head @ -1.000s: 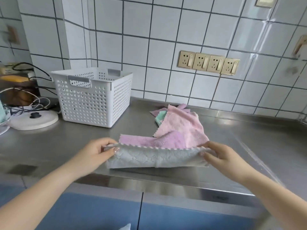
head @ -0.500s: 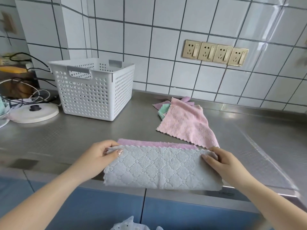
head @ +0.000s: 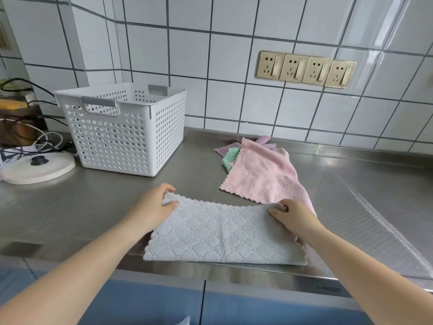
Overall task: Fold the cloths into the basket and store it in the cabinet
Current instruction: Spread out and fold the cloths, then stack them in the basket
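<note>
Head view: grey cloth (head: pixel 218 233) at the counter's (head: pixel 70 207) front edge is pinched by left hand (head: pixel 154 205) and right hand (head: pixel 293 216); basket (head: pixel 121 134) contents hidden.

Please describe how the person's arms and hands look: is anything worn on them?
Both forearms are bare, with no sleeves in view. The left hand and right hand wear no gloves, rings or watch. The left thumbnail looks glossy, possibly polished.
</note>
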A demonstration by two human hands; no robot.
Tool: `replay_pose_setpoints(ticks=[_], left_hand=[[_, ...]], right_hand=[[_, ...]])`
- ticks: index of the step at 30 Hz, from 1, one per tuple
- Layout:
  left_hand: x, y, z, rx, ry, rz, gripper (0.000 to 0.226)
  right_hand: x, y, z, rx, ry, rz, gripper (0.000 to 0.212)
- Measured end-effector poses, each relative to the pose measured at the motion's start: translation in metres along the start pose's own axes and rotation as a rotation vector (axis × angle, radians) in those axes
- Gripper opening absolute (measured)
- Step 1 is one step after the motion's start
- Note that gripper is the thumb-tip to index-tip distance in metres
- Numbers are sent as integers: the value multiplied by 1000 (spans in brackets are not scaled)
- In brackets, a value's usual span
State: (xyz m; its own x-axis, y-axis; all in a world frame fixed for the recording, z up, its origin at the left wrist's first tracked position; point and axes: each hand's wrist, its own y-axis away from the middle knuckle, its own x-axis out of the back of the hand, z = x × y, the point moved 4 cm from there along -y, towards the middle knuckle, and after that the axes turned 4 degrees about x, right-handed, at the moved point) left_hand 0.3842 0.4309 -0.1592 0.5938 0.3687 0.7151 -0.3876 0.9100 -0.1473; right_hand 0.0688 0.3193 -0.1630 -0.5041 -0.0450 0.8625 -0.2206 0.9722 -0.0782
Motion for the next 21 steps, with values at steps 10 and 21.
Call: replay_pose_setpoints(ticks=[10,21], left_hand=[[1,10,20,-83,-638,44,57],[-82,43,46,-237,-617,-150,53]], right_hand=[[8,4,-19,188,248,66,38],[-70,52,-92,627,292,-123,47]])
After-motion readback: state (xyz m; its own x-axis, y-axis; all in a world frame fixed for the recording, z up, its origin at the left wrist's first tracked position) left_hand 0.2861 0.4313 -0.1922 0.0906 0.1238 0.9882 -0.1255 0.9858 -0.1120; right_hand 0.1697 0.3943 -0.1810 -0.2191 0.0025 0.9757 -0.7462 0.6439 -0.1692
